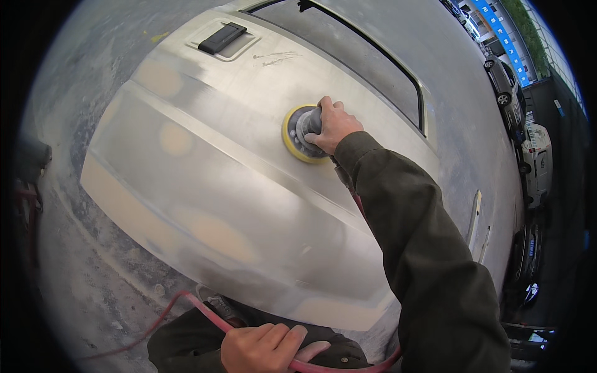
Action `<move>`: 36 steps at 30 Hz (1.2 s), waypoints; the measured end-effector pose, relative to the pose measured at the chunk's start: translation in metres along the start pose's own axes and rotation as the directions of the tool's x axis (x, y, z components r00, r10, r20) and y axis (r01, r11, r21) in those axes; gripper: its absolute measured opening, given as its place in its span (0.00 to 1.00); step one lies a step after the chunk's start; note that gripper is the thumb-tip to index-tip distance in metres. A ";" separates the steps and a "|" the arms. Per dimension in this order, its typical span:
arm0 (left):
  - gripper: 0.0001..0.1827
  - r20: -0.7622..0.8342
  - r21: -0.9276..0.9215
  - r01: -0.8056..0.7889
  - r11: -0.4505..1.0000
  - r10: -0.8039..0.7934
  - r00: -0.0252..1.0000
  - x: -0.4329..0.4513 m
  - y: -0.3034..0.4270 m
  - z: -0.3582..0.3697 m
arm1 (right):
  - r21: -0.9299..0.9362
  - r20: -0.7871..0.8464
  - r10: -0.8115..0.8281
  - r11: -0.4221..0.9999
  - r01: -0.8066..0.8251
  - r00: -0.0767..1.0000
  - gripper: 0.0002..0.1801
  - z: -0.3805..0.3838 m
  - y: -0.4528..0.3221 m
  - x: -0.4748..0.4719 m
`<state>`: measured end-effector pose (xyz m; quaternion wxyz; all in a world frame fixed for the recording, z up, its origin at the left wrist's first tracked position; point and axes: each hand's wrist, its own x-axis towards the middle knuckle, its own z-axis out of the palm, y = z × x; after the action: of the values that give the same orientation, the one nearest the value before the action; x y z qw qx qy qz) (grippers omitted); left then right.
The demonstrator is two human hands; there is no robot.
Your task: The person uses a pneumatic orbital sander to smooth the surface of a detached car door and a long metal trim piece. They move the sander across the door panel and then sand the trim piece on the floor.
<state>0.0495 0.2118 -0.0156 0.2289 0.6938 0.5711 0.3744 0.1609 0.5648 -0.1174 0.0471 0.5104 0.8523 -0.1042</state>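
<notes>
A car door panel [224,135] lies before me, dull silver-beige with several tan filler patches along its lower part. My right hand [338,123] grips the dark body of a pneumatic orbital sander [308,133], whose yellow-edged round pad rests on the door below the window opening. Near my lap, my left hand [268,347] is closed around a red air hose [205,310]. A hose also runs from the sander beneath my right sleeve. The black door handle [222,38] sits in its recess at the upper left, with dark smudges beside it.
Dusty concrete floor [107,279] surrounds the door. Two narrow strips [475,217] lie at the right. Farther right stand a grey car [506,93], a white van [537,163] and a dark car [529,261]. A red metal stand [30,205] is dim at the left edge.
</notes>
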 end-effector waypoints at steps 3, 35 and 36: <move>0.16 0.004 -0.007 0.003 1.000 -0.002 1.000 0.001 0.002 0.001 | 0.006 -0.023 0.011 1.000 -0.011 1.000 0.37 0.004 0.024 -0.011; 0.15 0.179 -0.141 -0.078 0.987 0.103 0.978 -0.011 -0.013 0.006 | 0.093 -0.015 0.453 0.888 -0.450 0.891 0.39 0.016 0.186 -0.159; 0.16 0.173 -0.181 -0.052 0.982 0.083 0.981 -0.010 -0.019 0.012 | 0.111 -0.021 0.486 0.870 -0.481 0.874 0.39 0.019 0.195 -0.171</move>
<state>0.0460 0.2084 -0.0396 0.3272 0.7208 0.4887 0.3667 0.4136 0.5027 -0.1290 0.0247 0.7114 0.6920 -0.1203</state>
